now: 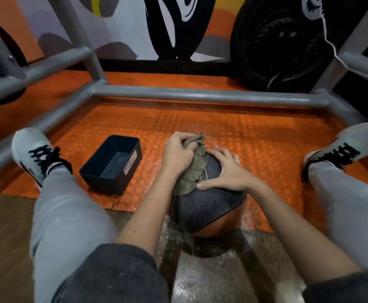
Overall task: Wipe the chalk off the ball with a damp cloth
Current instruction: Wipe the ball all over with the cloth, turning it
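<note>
A black and orange textured ball [205, 206] sits on the floor between my legs. An olive-brown cloth [193, 171] is draped over its top left side. My left hand [177, 153] grips the bunched upper end of the cloth at the ball's far side. My right hand [226, 171] lies flat on top of the ball with fingers spread, its thumb at the cloth's lower edge. Pale smears show on the floor around the ball.
A dark rectangular tub [113, 164] with a label stands on the orange studded mat, left of the ball. My shoes [36, 154] rest by a grey tube frame [200, 95]. A black weight plate [281, 44] leans on the painted wall.
</note>
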`<state>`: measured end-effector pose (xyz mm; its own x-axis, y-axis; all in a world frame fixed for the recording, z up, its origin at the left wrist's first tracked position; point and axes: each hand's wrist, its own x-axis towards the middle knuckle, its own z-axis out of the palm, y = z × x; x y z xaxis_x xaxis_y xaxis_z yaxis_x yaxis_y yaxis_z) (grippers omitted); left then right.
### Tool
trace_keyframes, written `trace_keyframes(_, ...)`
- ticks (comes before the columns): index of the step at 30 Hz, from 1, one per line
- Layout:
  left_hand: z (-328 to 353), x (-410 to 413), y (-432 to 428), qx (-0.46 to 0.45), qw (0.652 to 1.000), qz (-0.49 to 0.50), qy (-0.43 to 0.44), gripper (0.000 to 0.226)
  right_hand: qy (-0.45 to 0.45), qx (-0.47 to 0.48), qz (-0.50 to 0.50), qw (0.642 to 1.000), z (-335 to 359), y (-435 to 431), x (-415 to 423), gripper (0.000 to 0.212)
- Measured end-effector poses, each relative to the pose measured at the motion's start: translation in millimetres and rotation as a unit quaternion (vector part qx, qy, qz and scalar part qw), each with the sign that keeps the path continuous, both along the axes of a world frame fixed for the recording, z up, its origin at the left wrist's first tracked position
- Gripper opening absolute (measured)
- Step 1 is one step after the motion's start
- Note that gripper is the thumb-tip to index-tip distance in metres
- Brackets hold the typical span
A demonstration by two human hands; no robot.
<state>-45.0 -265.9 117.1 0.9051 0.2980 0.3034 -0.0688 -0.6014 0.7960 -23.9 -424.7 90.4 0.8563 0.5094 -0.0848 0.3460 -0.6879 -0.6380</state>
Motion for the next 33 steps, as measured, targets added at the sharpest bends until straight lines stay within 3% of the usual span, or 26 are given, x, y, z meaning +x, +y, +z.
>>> trace_keyframes(6,-9.9,26.3,0.7,0.016,0.996,-0.048,0.08,0.022,0.026,0.024,-0.011,0.999,-4.1,-8.0,9.0,0.111)
trace_keyframes(12,-12.1,10.9,7.2,0.048,0.994,-0.07,0.069,0.025,0.014,0.03,-0.012,0.999,-7.6,-2.9,14.9,0.121)
trace_keyframes(15,-12.4,3.6,12.6,0.036,0.994,-0.057,0.081,0.031,0.003,-0.009,-0.035,0.999,-0.3,6.3,12.1,0.121)
trace_keyframes(19,-10.6,1.2,14.8,0.043,0.987,-0.081,0.13,0.039,-0.016,-0.038,-0.053,0.998,7.8,12.2,12.5,0.106)
trace_keyframes(24,-10.8,5.2,18.6,0.051,0.982,-0.096,0.155,0.044,-0.003,-0.063,-0.051,0.997,14.4,12.3,17.7,0.113)
trace_keyframes(30,-11.0,3.5,23.2,-0.006,0.989,-0.042,0.139,0.041,-0.045,-0.149,-0.019,0.988,28.7,21.4,26.3,0.095)
trace_keyframes(33,-5.0,-7.6,28.6,-0.094,0.977,-0.058,0.182,0.046,-0.039,-0.149,0.01,0.988,34.3,21.3,28.6,0.09)
